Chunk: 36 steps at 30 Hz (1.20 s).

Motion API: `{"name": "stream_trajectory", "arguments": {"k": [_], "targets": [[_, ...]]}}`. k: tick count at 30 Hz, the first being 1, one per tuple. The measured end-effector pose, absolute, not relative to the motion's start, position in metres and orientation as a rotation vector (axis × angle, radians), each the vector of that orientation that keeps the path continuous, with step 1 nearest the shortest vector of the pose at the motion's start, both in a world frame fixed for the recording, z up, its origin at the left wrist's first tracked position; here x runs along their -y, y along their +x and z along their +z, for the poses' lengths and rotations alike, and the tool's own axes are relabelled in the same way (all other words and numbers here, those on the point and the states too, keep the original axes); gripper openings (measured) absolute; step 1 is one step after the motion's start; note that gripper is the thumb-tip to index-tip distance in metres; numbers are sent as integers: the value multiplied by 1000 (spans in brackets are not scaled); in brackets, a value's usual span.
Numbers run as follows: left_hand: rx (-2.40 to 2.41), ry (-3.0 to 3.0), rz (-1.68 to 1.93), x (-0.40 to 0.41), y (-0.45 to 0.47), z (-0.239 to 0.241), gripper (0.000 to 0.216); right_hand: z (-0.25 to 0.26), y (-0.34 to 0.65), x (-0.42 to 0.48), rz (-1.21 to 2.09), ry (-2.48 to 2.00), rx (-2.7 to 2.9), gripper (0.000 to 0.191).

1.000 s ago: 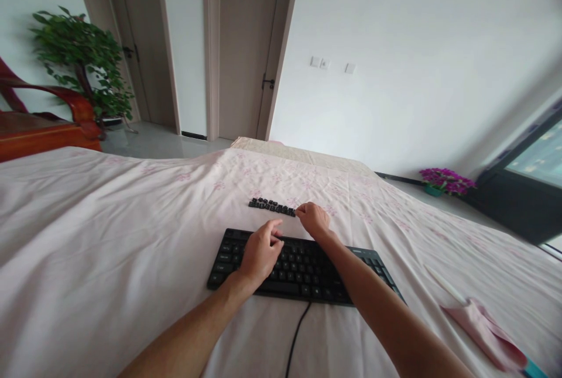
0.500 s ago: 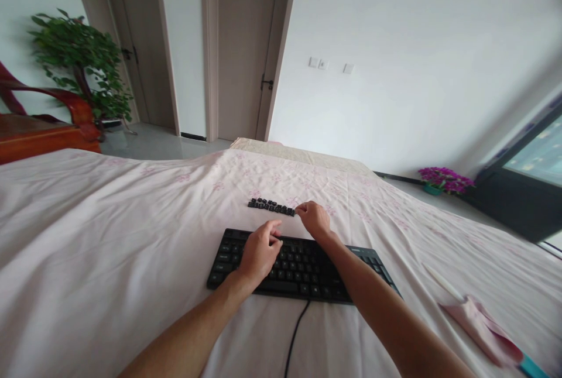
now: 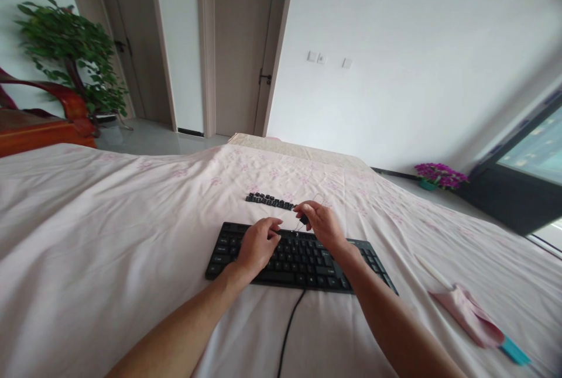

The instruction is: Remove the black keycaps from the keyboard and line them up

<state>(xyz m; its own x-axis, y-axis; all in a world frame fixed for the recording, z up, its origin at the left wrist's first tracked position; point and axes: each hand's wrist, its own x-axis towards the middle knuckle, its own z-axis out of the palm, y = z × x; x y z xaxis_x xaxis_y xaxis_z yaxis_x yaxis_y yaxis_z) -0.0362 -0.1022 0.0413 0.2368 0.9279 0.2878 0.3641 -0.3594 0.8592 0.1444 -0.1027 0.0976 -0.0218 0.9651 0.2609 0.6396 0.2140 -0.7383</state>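
A black keyboard (image 3: 281, 277) lies on the pink-white sheet, with gaps among its keys hard to make out under my hands. My left hand (image 3: 258, 244) rests over its upper left part, fingers loosely bent, thumb and forefinger apart, with nothing visible between them. In my right hand (image 3: 324, 224), above the keyboard's back edge, is a keycap puller (image 3: 304, 219) with a black handle and thin wire loops. The lower wires point down at the top keys; whether they touch a key I cannot tell. Just behind, black keycaps (image 3: 268, 200) lie in two rough rows.
A black cable (image 3: 288, 325) runs from the keyboard toward me. At the right lies a pink cloth item (image 3: 469, 315) with a blue-green end and a pale stick. Beyond the sheet (image 3: 144, 237) stand a wooden chair (image 3: 72, 112), a green plant (image 3: 72, 50) and purple flowers (image 3: 440, 174).
My right hand has come back from the end of the keycap rows to above the keyboard's back edge, and the wire puller now shows in it. My left hand stays nearly in place.
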Motion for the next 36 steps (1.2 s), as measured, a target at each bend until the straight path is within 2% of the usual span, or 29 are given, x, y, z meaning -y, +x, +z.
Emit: {"name": "stream_trajectory", "arguments": {"k": [5,15,24,28,36], "targets": [[-1174,1892,1077,102,-36,37,33,90,142,122,671,-1425,1775,29],[-1179,1943,1018,104,-35,40,25,93,147,124,644,-1342,2018,22],[-1166,2134,931,106,-36,41,14,96,136,127,536,-1183,2342,34],[-1188,2223,902,106,-36,42,14,80,136,122,649,-1285,2147,45],[-1175,2263,849,106,-35,42,18,55,137,121,601,-1113,1901,56]]}}
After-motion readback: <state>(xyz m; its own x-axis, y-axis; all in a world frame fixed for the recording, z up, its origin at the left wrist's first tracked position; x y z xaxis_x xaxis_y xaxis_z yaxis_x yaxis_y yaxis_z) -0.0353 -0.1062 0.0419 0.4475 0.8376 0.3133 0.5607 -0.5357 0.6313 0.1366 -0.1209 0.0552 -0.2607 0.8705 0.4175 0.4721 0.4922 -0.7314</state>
